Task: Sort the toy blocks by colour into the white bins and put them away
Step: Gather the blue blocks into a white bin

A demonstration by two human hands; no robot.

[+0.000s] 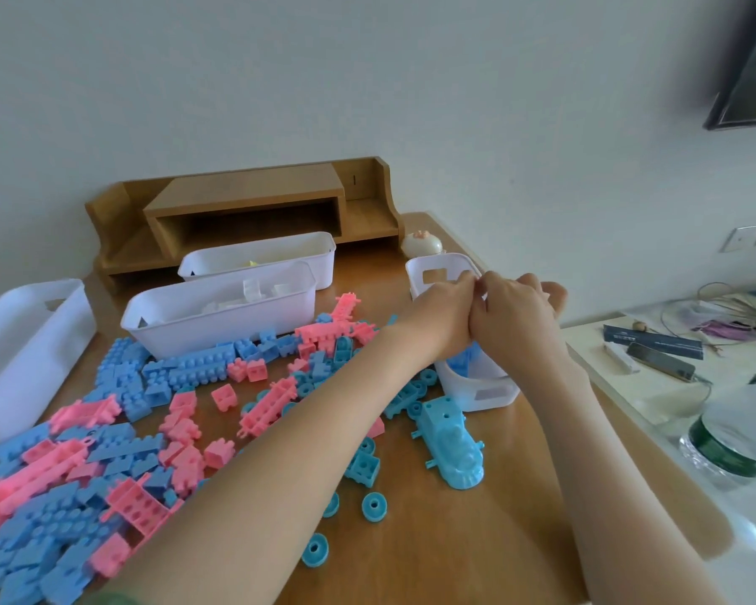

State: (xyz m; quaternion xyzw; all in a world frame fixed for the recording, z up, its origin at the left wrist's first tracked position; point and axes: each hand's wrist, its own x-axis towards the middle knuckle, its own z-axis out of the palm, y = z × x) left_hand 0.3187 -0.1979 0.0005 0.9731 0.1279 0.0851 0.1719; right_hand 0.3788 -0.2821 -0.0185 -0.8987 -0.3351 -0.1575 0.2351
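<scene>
Both your hands meet right over the white bin (483, 397) on the right of the wooden table (455, 552). Your left hand (444, 318) and right hand (518, 318) press knuckle to knuckle, fingers curled in; I cannot tell what, if anything, they hold. Blue blocks (465, 358) show inside that bin, under your wrists. The pink and blue pile (119, 451) sprawls to the left. A blue train piece (452, 447) lies just in front of the bin. A long bin (219, 320) stands behind the pile.
</scene>
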